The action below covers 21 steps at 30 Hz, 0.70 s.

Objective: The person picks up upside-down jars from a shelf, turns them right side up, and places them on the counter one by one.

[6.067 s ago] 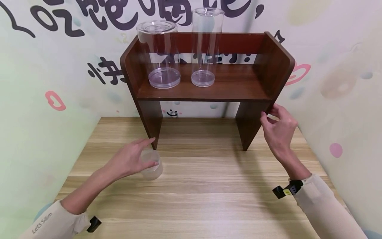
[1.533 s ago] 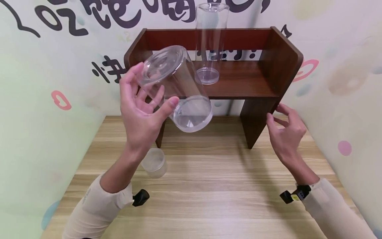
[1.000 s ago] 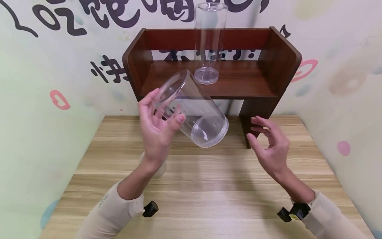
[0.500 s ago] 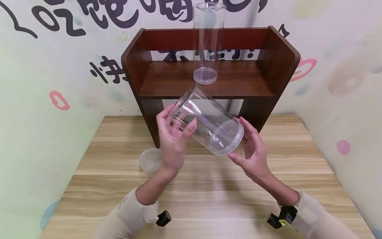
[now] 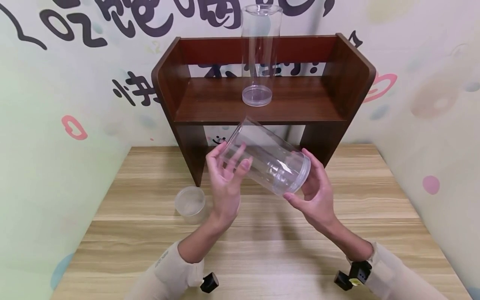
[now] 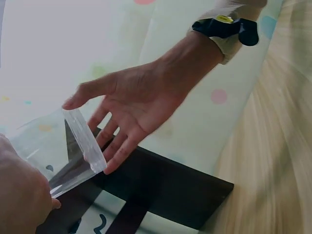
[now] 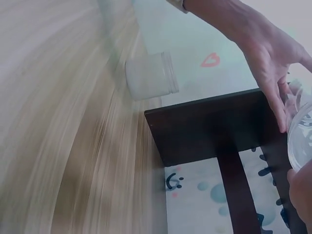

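Note:
Both hands hold a clear plastic jar (image 5: 268, 160) tilted in the air before the wooden shelf (image 5: 213, 98). My left hand (image 5: 225, 185) grips its closed base end, thumb in front and fingers behind. At the other end, my right hand (image 5: 318, 196) spans the screw lid (image 5: 301, 174), thumb below and fingers on the far side. The left wrist view shows the right hand (image 6: 146, 97) with its thumb and fingertips at the lid's rim (image 6: 87, 139). No contents show in the jar.
A taller, narrow clear jar (image 5: 258, 62) stands lid-down on the shelf board. A small frosted jar (image 5: 190, 204) stands on the wood-grain table (image 5: 262, 258), left of the shelf's left leg (image 5: 191, 154). Printed walls (image 5: 82, 166) close in the back and sides.
The left hand has left the small jar, lifted the wide jar off the shelf and carried it down and right. The right hand has moved from the shelf's side panel to the lid.

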Tool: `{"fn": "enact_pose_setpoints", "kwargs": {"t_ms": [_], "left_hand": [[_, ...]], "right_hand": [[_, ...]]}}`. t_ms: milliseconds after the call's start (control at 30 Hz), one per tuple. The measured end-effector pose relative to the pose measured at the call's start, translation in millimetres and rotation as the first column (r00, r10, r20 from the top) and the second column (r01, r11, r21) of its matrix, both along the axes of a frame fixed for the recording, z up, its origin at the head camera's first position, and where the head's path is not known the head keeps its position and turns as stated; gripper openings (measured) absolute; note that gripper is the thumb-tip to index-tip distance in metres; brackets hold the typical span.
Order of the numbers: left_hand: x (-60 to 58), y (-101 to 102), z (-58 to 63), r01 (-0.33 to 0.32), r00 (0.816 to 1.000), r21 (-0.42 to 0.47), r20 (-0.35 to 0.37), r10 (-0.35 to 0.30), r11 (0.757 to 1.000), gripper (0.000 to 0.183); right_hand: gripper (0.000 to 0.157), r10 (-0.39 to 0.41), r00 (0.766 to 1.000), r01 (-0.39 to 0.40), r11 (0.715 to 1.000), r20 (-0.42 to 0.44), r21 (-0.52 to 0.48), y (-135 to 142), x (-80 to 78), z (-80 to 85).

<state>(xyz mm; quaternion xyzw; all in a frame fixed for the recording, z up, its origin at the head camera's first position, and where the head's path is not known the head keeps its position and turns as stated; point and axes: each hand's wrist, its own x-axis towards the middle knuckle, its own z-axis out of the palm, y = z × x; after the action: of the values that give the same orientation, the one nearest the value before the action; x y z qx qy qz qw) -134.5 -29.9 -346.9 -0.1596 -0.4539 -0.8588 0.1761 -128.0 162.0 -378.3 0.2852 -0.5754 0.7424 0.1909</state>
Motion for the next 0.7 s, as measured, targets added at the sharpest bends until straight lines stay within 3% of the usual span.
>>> {"fn": "enact_pose_setpoints", "kwargs": {"t_ms": [133, 200, 400, 467, 567, 700], "left_hand": [[1.6, -5.6, -4.3, 0.041, 0.997, -0.107, 0.072, -0.034, 0.993, 0.059], [1.8, -10.9, -6.2, 0.055, 0.993, -0.204, 0.11, -0.033, 0.977, 0.06], [-2.4, -32.0, -13.7, 0.066, 0.987, -0.475, 0.158, 0.011, 0.877, 0.069], [-3.9, -39.8, -15.2, 0.033, 0.991, -0.534, 0.128, 0.043, 0.845, 0.07], [-2.6, -50.8, -13.3, -0.068, 0.993, -0.587, 0.039, 0.111, 0.807, 0.07], [4.4, -63.0, -5.0, -0.227, 0.97, -0.602, -0.067, 0.234, 0.766, 0.071]], "right_hand": [[0.097, -0.001, 1.0, 0.001, 0.999, -0.009, 0.041, 8.6, -1.4, 0.8], [0.098, 0.002, 1.0, -0.001, 0.998, -0.012, 0.069, 14.4, -2.3, 1.8], [0.097, -0.015, 0.999, 0.008, 0.982, 0.034, 0.189, 36.7, -6.1, 8.8], [0.096, -0.021, 0.999, 0.011, 0.975, 0.04, 0.224, 43.5, -6.7, 12.8], [0.095, -0.023, 0.999, 0.01, 0.964, 0.046, 0.267, 53.1, -7.1, 19.6], [0.098, -0.073, 0.995, 0.043, 0.926, 0.066, 0.376, 67.8, -7.7, 30.2]]}}
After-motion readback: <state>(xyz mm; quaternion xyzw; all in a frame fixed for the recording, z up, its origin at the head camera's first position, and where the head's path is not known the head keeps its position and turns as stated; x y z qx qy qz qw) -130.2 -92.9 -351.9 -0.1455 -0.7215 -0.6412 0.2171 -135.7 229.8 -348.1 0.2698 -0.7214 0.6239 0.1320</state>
